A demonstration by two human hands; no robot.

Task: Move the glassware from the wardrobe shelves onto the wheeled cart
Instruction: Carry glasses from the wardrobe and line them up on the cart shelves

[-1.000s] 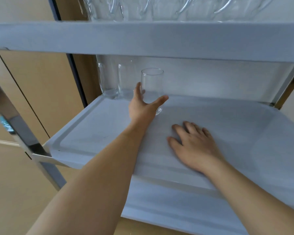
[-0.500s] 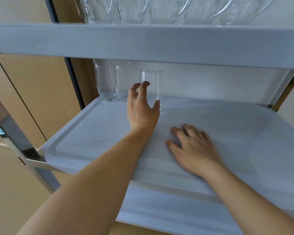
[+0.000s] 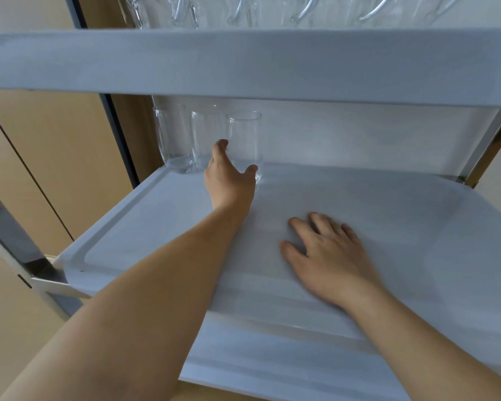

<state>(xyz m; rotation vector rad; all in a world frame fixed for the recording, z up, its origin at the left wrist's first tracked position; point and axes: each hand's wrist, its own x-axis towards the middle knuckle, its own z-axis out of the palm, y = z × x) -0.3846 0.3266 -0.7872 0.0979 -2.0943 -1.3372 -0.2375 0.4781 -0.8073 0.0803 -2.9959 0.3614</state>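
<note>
While the right hand (image 3: 327,259) lies flat bracing the white cart tray (image 3: 417,227), the left hand (image 3: 229,180) curls its fingers (image 3: 220,146) round the clear glass tumbler (image 3: 245,140), seating it by two others.

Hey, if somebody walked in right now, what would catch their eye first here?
Probably the left hand wrapped around the base of a clear drinking glass at the back left of the pale grey cart shelf, beside two more clear tumblers. Next, the right hand lying flat on that shelf, and the row of clear glass mugs on the shelf above.
</note>
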